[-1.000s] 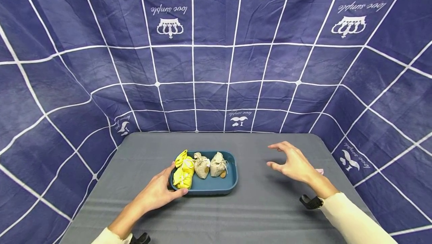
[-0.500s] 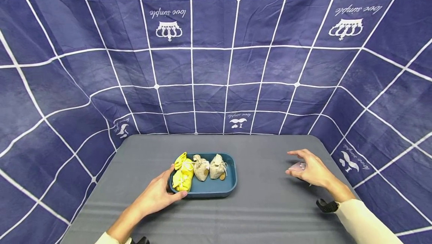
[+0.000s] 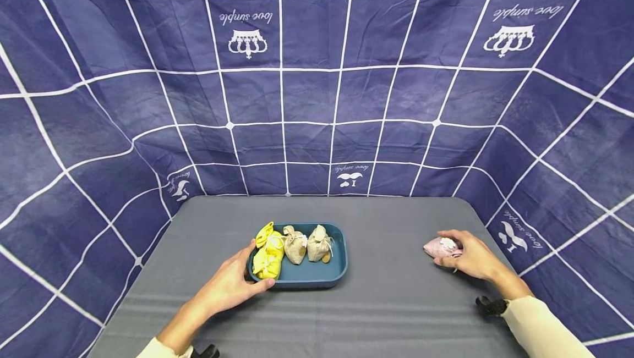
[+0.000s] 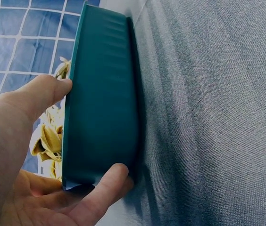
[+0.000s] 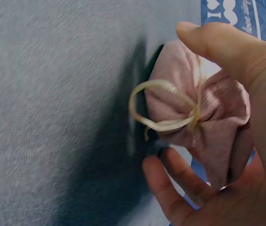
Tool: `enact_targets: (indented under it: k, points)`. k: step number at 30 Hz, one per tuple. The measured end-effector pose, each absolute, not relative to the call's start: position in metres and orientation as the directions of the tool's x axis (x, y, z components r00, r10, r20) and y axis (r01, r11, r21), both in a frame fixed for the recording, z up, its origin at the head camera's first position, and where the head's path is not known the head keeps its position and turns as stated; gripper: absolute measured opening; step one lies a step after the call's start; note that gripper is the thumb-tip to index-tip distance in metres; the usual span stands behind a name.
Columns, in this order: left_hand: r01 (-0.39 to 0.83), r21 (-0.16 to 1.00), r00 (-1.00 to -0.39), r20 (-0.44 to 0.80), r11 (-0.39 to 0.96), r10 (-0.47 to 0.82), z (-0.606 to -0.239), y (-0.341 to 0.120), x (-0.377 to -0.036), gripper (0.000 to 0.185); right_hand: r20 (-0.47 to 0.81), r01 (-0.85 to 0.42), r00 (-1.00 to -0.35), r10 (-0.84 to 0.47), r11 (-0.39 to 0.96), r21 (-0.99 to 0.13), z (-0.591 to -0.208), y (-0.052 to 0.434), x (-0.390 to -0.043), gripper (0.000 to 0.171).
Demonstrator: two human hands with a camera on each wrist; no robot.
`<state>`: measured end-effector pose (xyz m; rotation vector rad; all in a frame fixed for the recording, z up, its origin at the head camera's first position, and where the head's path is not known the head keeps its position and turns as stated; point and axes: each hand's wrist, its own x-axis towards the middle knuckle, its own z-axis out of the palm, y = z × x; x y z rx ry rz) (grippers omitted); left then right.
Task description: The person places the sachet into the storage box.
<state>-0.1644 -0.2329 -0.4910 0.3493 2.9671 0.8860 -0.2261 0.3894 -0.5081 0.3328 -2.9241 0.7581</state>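
In the head view, my left hand (image 3: 230,278) holds the left end of a blue-green plastic tray (image 3: 317,278), thumb on the near rim and fingers round the far corner. The left wrist view shows the thumb on the tray wall (image 4: 104,84). Inside lie yellow drawstring pouches (image 3: 267,262) at the left and two beige drawstring pouches (image 3: 319,243) beside them. My right hand (image 3: 468,256) reaches round a pink drawstring pouch (image 3: 438,247) on the table. In the right wrist view, thumb and fingers (image 5: 163,183) are spread either side of it, with a gap below the pouch.
The grey cloth-covered table (image 3: 386,292) carries the tray and the pink pouch. A blue curtain (image 3: 317,94) with white grid lines encloses the back and both sides. A white decoration (image 3: 448,243) sits on the pink pouch.
My right hand has moved right and down to the pink pouch, which was first mostly hidden behind it. My left hand and the tray have stayed in place.
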Motion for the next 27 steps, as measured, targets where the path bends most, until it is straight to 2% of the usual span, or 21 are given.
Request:
enact_targets:
  k: [8, 15, 21, 27]
  points:
    - [0.208, 0.544, -0.974, 0.040, 0.813, 0.223, -0.491, -0.232, -0.165, 0.121, 0.173, -0.181, -0.978, -0.113, 0.871, -0.457, -0.514, 0.392, -0.228, 0.063]
    - [0.209, 0.542, -0.975, 0.048, 0.814, 0.219, -0.492, -0.233, -0.163, 0.121, 0.183, -0.173, -0.978, -0.099, 0.874, -0.454, -0.514, 0.385, -0.227, 0.066]
    - [0.210, 0.551, -0.974, 0.045, 0.808, 0.222, -0.492, -0.232, -0.163, 0.122, 0.211, -0.152, -0.975, -0.063, 0.886, -0.439, -0.517, 0.384, -0.226, 0.060]
    - [0.207, 0.555, -0.975, 0.050, 0.806, 0.216, -0.493, -0.233, -0.163, 0.121, 0.223, -0.126, -0.975, -0.022, 0.875, -0.467, -0.516, 0.379, -0.226, 0.061]
